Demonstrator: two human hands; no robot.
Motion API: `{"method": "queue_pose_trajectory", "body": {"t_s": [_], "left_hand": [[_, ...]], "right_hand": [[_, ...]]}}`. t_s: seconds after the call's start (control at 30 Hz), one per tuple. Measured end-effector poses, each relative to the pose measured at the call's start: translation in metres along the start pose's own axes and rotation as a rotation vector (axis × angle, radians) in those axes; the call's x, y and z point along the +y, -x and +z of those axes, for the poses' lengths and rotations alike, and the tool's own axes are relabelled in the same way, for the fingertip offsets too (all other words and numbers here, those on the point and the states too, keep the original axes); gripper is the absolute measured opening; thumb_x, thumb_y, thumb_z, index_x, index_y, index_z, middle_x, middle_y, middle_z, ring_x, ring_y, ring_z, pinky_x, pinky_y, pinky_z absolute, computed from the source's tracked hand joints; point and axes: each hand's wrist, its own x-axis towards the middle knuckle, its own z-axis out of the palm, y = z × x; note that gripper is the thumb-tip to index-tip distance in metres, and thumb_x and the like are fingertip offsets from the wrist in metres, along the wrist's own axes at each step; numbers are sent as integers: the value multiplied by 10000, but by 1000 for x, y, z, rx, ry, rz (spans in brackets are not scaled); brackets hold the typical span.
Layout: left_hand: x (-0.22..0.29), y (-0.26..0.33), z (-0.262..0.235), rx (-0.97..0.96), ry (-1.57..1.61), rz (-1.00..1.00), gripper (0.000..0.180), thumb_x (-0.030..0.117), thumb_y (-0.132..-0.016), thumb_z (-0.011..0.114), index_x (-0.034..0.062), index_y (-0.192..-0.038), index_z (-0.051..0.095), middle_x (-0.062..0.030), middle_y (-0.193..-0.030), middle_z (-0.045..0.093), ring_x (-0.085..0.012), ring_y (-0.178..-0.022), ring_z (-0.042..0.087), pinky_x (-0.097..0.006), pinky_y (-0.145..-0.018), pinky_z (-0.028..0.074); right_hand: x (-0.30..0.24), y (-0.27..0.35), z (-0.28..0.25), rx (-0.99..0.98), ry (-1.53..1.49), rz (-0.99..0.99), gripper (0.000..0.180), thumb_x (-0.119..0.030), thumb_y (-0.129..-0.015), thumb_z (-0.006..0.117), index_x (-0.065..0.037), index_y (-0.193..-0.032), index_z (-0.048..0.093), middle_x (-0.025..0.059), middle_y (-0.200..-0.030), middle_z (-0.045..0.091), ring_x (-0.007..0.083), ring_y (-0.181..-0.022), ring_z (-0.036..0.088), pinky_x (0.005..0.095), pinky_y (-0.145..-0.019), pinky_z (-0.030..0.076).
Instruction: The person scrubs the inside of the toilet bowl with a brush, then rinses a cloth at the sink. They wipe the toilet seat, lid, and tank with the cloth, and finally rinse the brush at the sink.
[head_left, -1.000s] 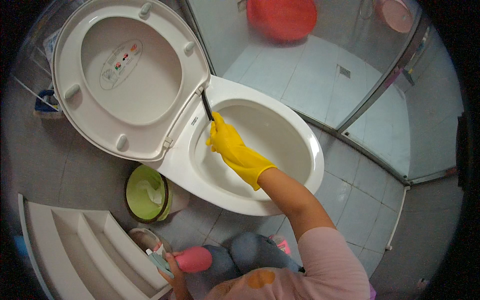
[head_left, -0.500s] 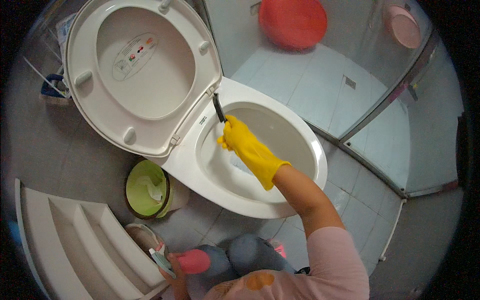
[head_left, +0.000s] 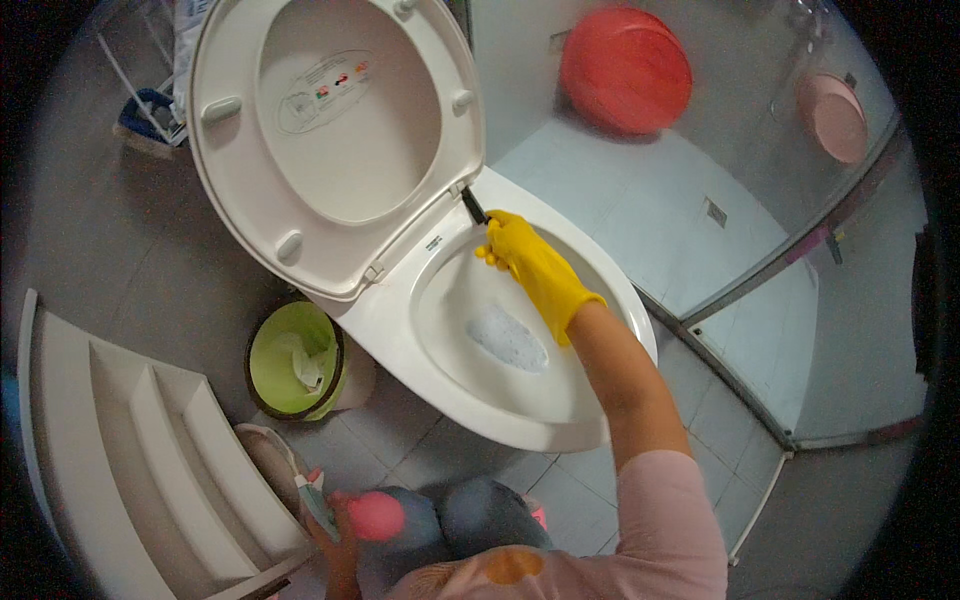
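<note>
Foam is in the toilet, not yet rinsed away; right hand grips black tool, left hand pink bottle.

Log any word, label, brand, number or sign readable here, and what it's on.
None can be quoted reliably.
Oval printed marking on the raised off-white toilet lid: lines too small to read; small coloured pictures, unclear.
Small dark rectangular label on the glossy white ceramic toilet: too small to read.
White plastic-looking package, upper left: any print is too blurred.
</note>
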Motion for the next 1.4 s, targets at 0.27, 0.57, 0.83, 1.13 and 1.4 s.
{"method": "queue_pose_trajectory", "body": {"t_s": [0.27, 0.57, 0.83, 1.13, 1.4], "left_hand": [[-99, 13, -19, -102, 80, -53, 444, 159, -901, 527, -15, -1291, 402, -151, -967, 601, -190, -715, 575, -338, -710, 449], [-28, -3, -17, -151, 160, -36, 481, 95, -883, 527, -38, -1315, 361, -115, -777, 634, -185, -688, 607, -313, -675, 469], [-25, 0, -20, -186, 192, -136, 467, 72, -882, 520, -22, -1312, 364, -118, -795, 634, -176, -709, 612, -309, -695, 474], [-35, 2, -22, -182, 260, -248, 465, 83, -896, 533, -16, -1318, 363, -86, -760, 629, -145, -696, 594, -287, -696, 461], [-37, 1, -23, -185, 261, -196, 486, 100, -888, 560, -14, -1320, 369, -117, -857, 618, -153, -728, 600, -284, -682, 465]], "right_hand": [[-14, 43, -4, -53, 232, 46, 334, -147, -929, 369, -91, -1232, 497, 144, -688, 626, 173, -486, 570, 280, -407, 398], [20, 78, 44, 45, 141, -112, 395, -223, -975, 345, -138, -1356, 403, 84, -657, 603, 123, -429, 467, 272, -403, 390], [21, 65, 77, 64, -440, -27, 415, -208, -986, 332, -120, -1391, 317, 101, -659, 560, 133, -415, 430, 265, -378, 364], [39, 139, 32, -20, 524, -569, 399, -163, -936, 416, -146, -1333, 447, 82, -713, 581, 206, -532, 544, 329, -500, 440], [8, 139, 42, 10, 1387, -812, 421, -151, -877, 479, -219, -1292, 503, 119, -798, 620, 319, -678, 603, 427, -587, 470]]}}
